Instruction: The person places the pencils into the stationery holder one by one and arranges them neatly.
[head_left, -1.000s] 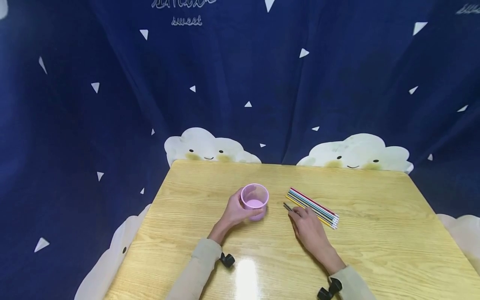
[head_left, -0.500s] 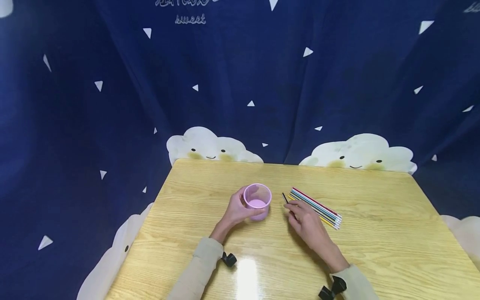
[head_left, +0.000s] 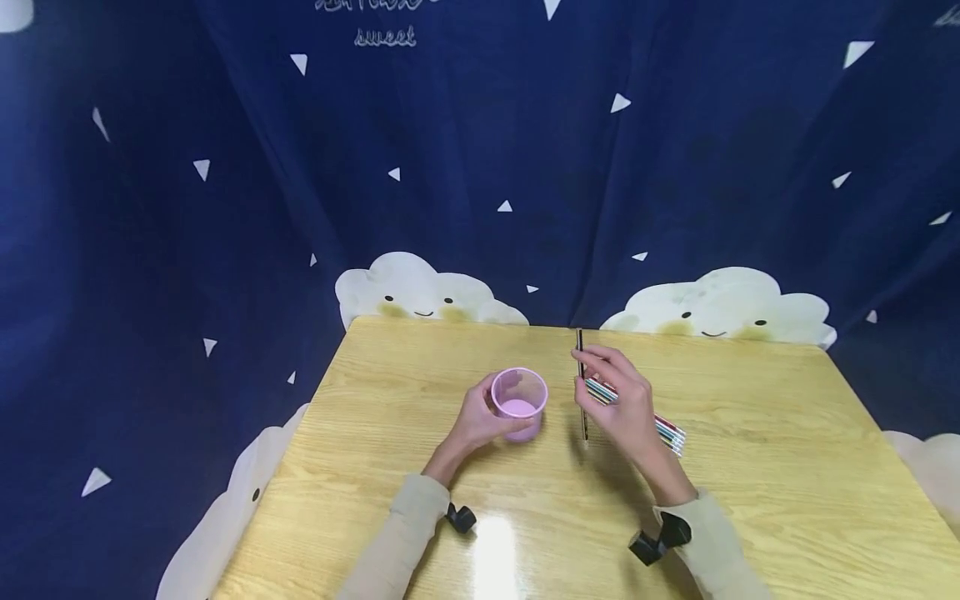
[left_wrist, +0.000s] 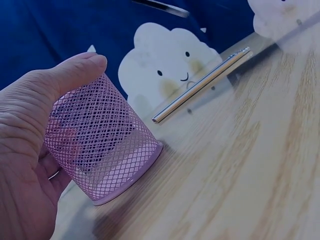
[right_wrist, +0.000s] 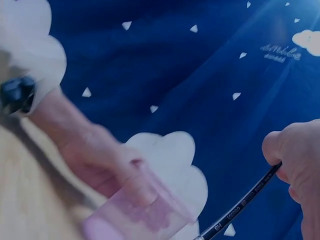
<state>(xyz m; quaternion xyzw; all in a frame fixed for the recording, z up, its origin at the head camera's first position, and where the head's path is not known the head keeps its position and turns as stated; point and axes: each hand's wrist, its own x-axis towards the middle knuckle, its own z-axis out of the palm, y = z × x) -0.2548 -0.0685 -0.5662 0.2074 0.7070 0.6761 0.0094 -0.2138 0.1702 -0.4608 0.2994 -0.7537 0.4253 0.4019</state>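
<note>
A pink mesh cup (head_left: pixel 520 403) stands upright on the table, gripped around its side by my left hand (head_left: pixel 480 423). In the left wrist view the thumb of that hand (left_wrist: pixel 30 110) lies along the cup (left_wrist: pixel 100 140). My right hand (head_left: pixel 621 398) pinches a dark pencil (head_left: pixel 584 421) between thumb and fingers, held nearly upright to the right of the cup. White lettering shows on the pencil (right_wrist: pixel 243 202) in the right wrist view. Below and behind the right hand lies a row of coloured pencils (head_left: pixel 670 434), partly hidden by it.
The wooden table (head_left: pixel 765 450) meets a dark blue curtain (head_left: pixel 450 125) with white triangles and clouds along its back edge. A black wrist camera (head_left: pixel 461 518) sits on the left sleeve, another (head_left: pixel 660 537) on the right.
My right hand has raised the dark pencil from near the table and turned it nearly upright. My left hand keeps its grip on the cup.
</note>
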